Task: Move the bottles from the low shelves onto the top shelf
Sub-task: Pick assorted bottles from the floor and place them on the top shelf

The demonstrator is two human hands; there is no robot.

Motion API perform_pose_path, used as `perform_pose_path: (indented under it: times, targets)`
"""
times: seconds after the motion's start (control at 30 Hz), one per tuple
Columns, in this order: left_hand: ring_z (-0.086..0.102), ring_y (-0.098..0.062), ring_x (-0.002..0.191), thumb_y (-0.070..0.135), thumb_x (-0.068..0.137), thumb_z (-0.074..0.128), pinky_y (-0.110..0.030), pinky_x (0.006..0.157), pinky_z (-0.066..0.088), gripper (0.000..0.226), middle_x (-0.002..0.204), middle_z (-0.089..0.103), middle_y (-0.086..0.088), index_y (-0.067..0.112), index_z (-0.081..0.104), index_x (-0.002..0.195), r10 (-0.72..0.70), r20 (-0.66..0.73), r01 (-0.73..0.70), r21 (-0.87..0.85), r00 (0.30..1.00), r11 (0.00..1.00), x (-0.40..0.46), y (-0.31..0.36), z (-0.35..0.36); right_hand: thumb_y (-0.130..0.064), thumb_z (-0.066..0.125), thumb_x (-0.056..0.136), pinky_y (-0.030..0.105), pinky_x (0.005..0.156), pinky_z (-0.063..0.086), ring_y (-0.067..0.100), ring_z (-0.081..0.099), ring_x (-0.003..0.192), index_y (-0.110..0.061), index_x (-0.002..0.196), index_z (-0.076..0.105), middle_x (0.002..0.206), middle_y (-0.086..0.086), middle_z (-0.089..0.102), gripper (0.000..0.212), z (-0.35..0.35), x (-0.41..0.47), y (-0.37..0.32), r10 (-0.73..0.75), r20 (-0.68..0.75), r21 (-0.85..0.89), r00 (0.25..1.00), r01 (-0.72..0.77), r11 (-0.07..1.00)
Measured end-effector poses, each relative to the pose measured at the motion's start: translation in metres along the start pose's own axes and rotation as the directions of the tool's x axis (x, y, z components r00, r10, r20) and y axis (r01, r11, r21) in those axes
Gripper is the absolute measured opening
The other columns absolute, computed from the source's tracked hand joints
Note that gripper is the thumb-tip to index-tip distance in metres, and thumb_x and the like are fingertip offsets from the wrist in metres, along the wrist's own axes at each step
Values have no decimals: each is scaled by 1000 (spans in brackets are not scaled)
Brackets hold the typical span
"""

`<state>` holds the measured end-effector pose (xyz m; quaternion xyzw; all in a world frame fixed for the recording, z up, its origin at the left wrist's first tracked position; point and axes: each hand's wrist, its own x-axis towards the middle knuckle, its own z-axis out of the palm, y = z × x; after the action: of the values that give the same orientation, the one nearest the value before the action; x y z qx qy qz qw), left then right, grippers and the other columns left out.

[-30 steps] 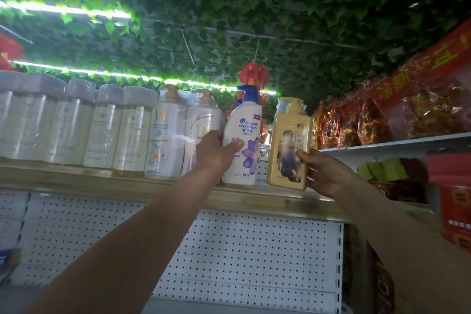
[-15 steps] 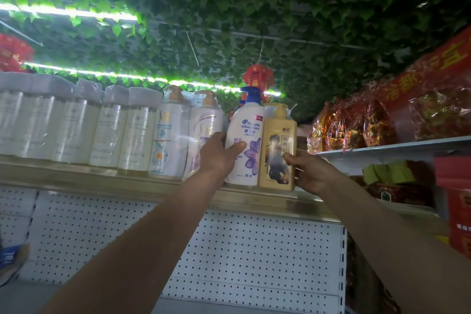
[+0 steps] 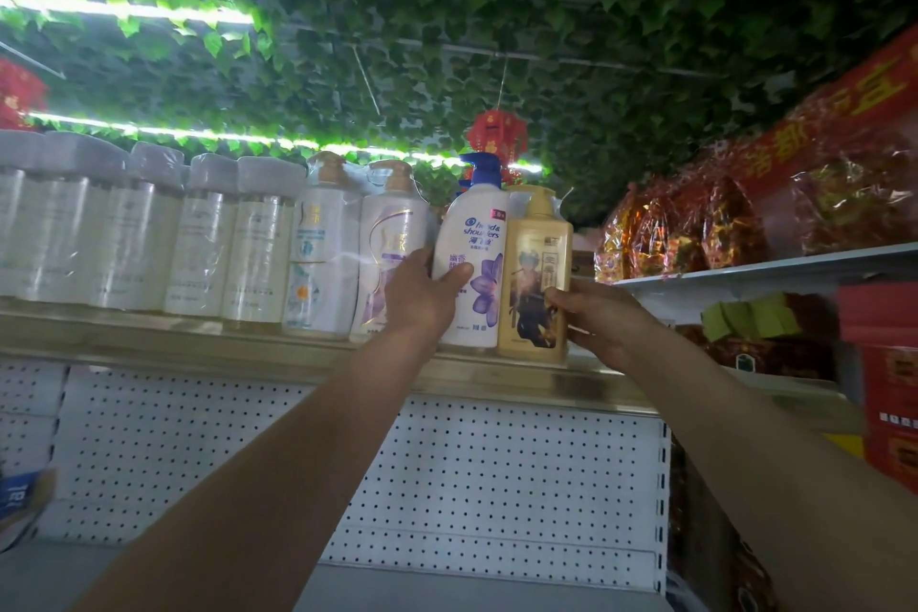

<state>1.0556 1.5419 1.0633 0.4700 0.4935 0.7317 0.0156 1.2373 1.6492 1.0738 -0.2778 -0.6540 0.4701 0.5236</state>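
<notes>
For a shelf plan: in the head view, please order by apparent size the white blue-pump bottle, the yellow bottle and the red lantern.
1. white blue-pump bottle
2. yellow bottle, slightly smaller
3. red lantern, smallest, though it hangs farther back, so its true size is unsure

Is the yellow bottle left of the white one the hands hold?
No, the yellow bottle stands right of the white bottle, touching it.

Dim, glaring ceiling strips (image 3: 134,12), warped edges

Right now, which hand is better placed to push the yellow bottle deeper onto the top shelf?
The right hand: it already grips the yellow bottle at the row's right end. The left hand holds the white bottle.
</notes>
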Motion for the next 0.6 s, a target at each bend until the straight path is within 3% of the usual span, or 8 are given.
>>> perform_pose_path:
  times: [0.07, 0.13, 0.2, 0.33, 0.5, 0.6]
  targets:
    - [68, -25, 99, 26, 90, 70, -46, 90, 56, 30, 107, 72, -4, 12, 66, 117, -5, -4, 5, 8, 1000, 1000, -2, 0, -1, -17, 81, 85, 31, 85, 52, 18, 63, 99, -11, 117, 67, 109, 1, 69, 35, 4, -7, -3, -107, -249, -91, 963, 87, 992]
    - [69, -23, 97, 24, 88, 71, -47, 90, 57, 27, 104, 73, -3, 13, 68, 113, -4, -6, 4, 8, 1000, 1000, -5, -2, -2, -16, 81, 85, 22, 73, 49, 13, 62, 86, -15, 101, 67, 95, -3, 68, 21, 12, -18, -6, -257, -375, -133, 891, 222, 966]
    - [69, -21, 96, 20, 87, 73, -46, 90, 56, 26, 104, 74, -2, 15, 68, 112, 15, -6, -15, 27, 1000, 1000, -11, -5, -5, -17, 81, 84, 25, 70, 52, 14, 66, 82, -16, 91, 70, 86, -5, 71, 13, 26, -29, -5, -296, -307, -169, 904, 255, 952]
    - [69, -21, 99, 15, 81, 80, -43, 91, 55, 41, 109, 73, -3, 16, 65, 120, 84, -8, -83, 138, 996, 987, -21, -13, -12, -20, 88, 75, 41, 88, 60, 20, 73, 88, -21, 92, 75, 93, 0, 77, 22, 53, -37, 6, -225, -154, -201, 962, 192, 961]
    - [65, -16, 85, 17, 77, 83, -27, 73, 47, 54, 97, 72, -1, 18, 62, 127, 151, 74, -166, 299, 986, 940, -27, -13, -22, -19, 89, 75, 40, 94, 58, 17, 72, 94, -15, 112, 76, 103, 3, 77, 39, 70, -43, 8, -227, -138, -291, 964, 180, 940]
    - [65, -17, 85, 18, 77, 83, -29, 75, 49, 57, 91, 71, -1, 18, 61, 129, 139, 89, -161, 324, 986, 932, -27, -12, -25, -19, 89, 74, 38, 94, 58, 14, 72, 91, -16, 111, 77, 99, 2, 78, 38, 74, -45, 9, -228, -165, -306, 959, 170, 937]
